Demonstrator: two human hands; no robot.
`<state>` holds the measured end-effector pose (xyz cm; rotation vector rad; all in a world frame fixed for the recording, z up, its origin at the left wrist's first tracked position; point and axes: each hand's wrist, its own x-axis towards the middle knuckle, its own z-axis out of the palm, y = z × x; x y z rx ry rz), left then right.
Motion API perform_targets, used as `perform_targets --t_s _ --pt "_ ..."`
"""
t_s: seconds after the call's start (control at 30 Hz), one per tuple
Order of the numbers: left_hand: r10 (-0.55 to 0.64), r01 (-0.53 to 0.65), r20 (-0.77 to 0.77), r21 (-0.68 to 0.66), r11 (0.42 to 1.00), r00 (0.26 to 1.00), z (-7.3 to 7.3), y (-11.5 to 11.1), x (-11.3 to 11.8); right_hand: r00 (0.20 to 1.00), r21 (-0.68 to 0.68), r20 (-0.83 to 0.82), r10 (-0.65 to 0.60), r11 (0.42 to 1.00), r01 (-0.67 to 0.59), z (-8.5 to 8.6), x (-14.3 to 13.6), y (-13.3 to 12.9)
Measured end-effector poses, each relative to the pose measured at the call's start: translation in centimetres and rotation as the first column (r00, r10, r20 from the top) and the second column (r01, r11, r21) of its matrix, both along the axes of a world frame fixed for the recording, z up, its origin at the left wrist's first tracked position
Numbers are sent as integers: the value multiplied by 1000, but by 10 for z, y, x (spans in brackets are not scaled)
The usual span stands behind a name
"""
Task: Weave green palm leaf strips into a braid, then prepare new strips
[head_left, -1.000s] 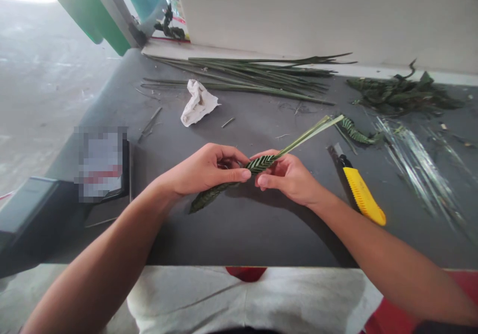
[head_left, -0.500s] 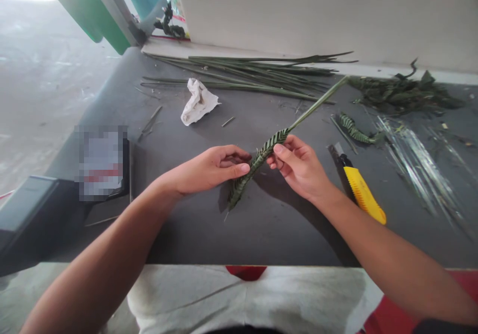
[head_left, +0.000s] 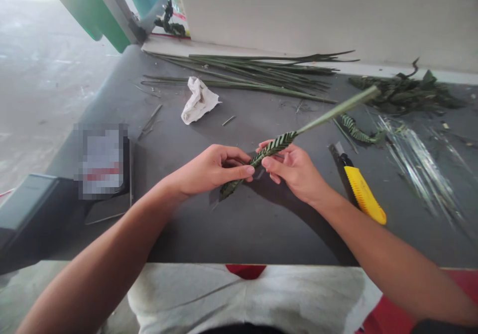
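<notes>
A braided green leaf piece [head_left: 277, 144] is held at a slant above the grey table, its long pale stem pointing to the upper right. My left hand [head_left: 227, 167] pinches its lower part between thumb and fingers. Around the middle of the braid, my right hand [head_left: 289, 167] has its thumb in front and its fingers behind. The leaf's dark tip shows below my left thumb. To the right of my right hand lies a yellow cutter knife [head_left: 364, 194] with its blade out. A smaller curled braided piece [head_left: 356, 129] rests beyond the knife.
Long green stems [head_left: 239, 72] lie along the back of the table [head_left: 224, 239]. A crumpled white paper [head_left: 199, 101] is in front of them. Dark leaves [head_left: 407, 92] are heaped at the back right, near clear strips [head_left: 418, 160]. A blurred-out object [head_left: 102, 162] sits at the left.
The braided piece has tilted lower, its stem swinging right and down. My right hand has shifted a little left and down along it, closer to my left hand.
</notes>
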<state>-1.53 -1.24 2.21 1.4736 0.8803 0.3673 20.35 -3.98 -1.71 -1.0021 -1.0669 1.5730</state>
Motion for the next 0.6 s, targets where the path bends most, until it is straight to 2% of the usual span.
perform_targets --t_s 0.17,0.3,0.6 --pt "24 -24 -29 -7 1000 999 1 -2 1 994 21 77 72 997 -74 -3 1 -3" --pt "58 -59 -47 -19 998 997 -1 -2 1 995 29 92 38 999 -41 -1 0 -4" --pt "32 -29 -78 39 999 996 0 2 -3 992 35 123 -1 999 -3 0 1 -3"
